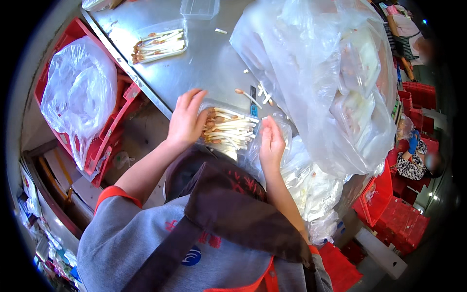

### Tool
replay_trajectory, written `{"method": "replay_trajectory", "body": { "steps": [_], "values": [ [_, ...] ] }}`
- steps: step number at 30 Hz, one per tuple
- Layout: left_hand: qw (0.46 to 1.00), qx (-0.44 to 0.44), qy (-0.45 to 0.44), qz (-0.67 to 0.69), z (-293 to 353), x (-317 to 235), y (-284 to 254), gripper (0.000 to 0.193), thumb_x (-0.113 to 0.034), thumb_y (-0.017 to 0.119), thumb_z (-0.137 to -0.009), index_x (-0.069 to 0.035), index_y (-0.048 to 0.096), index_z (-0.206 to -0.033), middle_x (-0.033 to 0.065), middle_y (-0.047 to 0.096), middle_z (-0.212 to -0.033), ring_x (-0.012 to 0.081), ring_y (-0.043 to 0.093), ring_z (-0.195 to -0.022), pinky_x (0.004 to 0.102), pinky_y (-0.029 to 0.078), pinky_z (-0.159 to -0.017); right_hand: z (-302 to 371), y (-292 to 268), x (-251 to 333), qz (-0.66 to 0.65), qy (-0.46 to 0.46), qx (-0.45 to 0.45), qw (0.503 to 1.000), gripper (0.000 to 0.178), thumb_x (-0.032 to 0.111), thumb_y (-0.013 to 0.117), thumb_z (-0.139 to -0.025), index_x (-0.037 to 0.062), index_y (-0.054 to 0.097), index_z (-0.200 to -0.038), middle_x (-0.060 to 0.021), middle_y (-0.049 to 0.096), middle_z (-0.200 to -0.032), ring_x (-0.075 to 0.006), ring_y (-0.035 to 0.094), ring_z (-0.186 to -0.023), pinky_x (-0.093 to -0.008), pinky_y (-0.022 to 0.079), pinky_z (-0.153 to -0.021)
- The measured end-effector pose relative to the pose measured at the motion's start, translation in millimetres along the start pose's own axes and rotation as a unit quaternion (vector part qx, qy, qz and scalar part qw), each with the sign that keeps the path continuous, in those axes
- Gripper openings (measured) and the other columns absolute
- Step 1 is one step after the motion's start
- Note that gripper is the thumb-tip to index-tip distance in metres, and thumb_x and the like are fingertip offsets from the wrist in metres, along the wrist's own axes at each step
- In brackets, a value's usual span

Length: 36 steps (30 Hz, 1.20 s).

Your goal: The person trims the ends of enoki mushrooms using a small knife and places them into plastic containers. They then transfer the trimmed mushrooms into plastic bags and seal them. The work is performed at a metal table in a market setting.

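A clear plastic tray (200, 108) filled with long-stemmed mushrooms (228, 127) lies at the near edge of the metal table, in front of my body. The mushrooms' brown caps face left and their pale stems point right. At the tray's left end is my left hand (186, 119), fingers stretched out and thumb spread toward the caps. My right hand (272, 143) is by the stem ends at the right, its fingers drawn together. What they pinch, if anything, is too small to make out. Beyond the right hand, a loose mushroom (248, 96) and cut stem pieces lie beside a dark-and-blue cutter (253, 100).
Another filled tray (159, 43) and an empty clear container (200, 9) stand farther back on the metal table (209, 58). Large plastic bags (316, 73) crowd the right side. A red crate (80, 29) with a plastic bag sits left. Other people are at far right.
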<state>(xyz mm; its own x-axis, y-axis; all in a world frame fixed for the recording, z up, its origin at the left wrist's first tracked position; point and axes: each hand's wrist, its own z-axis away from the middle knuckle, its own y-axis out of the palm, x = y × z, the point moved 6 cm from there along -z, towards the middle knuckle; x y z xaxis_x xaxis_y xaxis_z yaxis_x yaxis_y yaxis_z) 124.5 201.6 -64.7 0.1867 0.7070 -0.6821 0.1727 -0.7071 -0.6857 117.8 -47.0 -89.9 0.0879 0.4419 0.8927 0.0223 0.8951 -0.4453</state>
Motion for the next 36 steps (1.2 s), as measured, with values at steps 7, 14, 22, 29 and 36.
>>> {"method": "replay_trajectory", "body": {
  "steps": [7,14,22,29,36],
  "values": [
    [0.968,0.164,-0.135,0.133,16,35,22,0.04,-0.009,0.057,-0.083,0.001,0.05,-0.121,0.0211,0.054,-0.102,0.035,0.056,-0.093,0.0386,0.048,-0.074,0,7,-36,0.073,0.03,-0.013,0.997,0.018,0.011,0.056,-0.089,0.0011,0.062,-0.102,-0.0108,0.067,-0.084,-0.0167,0.063,-0.075,-0.0304,0.05,-0.07],
    [0.89,0.133,-0.243,0.361,-1,48,1,0.041,0.002,0.046,-0.089,0.004,0.042,-0.129,0.0107,0.063,-0.111,0.0038,0.044,-0.047,0.0192,0.033,-0.04,-20,-1,37,0.069,-0.073,0.059,0.993,0.016,0.011,0.056,-0.086,0.0062,0.05,-0.1,-0.0134,0.063,-0.084,-0.0249,0.061,-0.069,-0.0369,0.047,-0.062],
    [0.875,0.188,-0.217,0.389,-25,-7,-36,0.037,0.0,0.046,-0.088,0.005,0.048,-0.125,0.0076,0.062,-0.086,0.0051,0.042,-0.043,0.0197,0.029,-0.037,3,-14,41,-0.282,0.101,0.196,0.934,0.02,0.015,0.055,-0.091,0.0111,0.044,-0.107,-0.0024,0.056,-0.079,-0.0089,0.049,-0.055,-0.0219,0.04,-0.052],
    [0.83,0.317,-0.173,0.425,-15,-83,18,0.036,0.003,0.052,-0.083,0.003,0.053,-0.119,0.0106,0.066,-0.095,0.0078,0.051,-0.047,0.0216,0.035,-0.038,67,-94,-1,-0.3,0.157,0.045,0.94,0.037,0.012,0.054,-0.087,0.0041,0.054,-0.123,-0.0027,0.059,-0.075,-0.0085,0.052,-0.055,-0.0224,0.042,-0.048],
    [0.729,0.432,-0.144,0.511,3,-160,77,0.029,0.001,0.047,-0.089,0.001,0.053,-0.118,0.0107,0.064,-0.104,0.0123,0.058,-0.066,0.0253,0.047,-0.058,191,-245,-51,-0.31,0.27,-0.253,0.876,0.032,0.007,0.058,-0.078,0.001,0.063,-0.109,-0.0037,0.061,-0.074,-0.0117,0.053,-0.054,-0.0254,0.045,-0.047]
  ]
}}
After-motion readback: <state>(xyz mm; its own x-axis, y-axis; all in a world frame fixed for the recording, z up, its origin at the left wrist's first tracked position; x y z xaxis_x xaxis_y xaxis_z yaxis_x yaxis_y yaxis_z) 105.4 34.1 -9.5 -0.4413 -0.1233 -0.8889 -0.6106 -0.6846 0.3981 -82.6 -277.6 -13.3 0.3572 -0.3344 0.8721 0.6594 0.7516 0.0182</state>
